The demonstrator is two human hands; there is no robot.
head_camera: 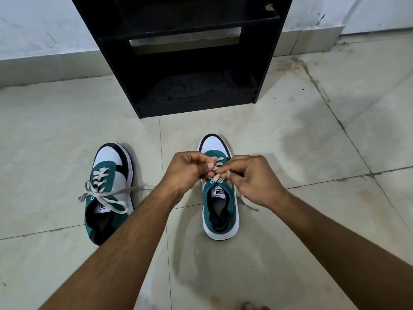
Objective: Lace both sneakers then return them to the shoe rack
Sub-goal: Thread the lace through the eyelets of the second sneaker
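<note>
Two teal, white and black sneakers stand on the tiled floor, toes pointing at the black shoe rack (192,101). The left sneaker (109,189) has its cream lace threaded, with loose ends lying across its opening and out to the right. Over the right sneaker (220,211), my left hand (190,171) and my right hand (248,177) meet above the eyelets. Both pinch its cream lace (216,170) between fingertips. One lace end (248,203) trails on the floor at the shoe's right side.
The shoe rack stands against a pale wall (33,30), its lower shelves holding nothing visible. Beige floor tiles (312,121) with stained grout lines stretch all around. A toe (248,306) shows at the bottom edge.
</note>
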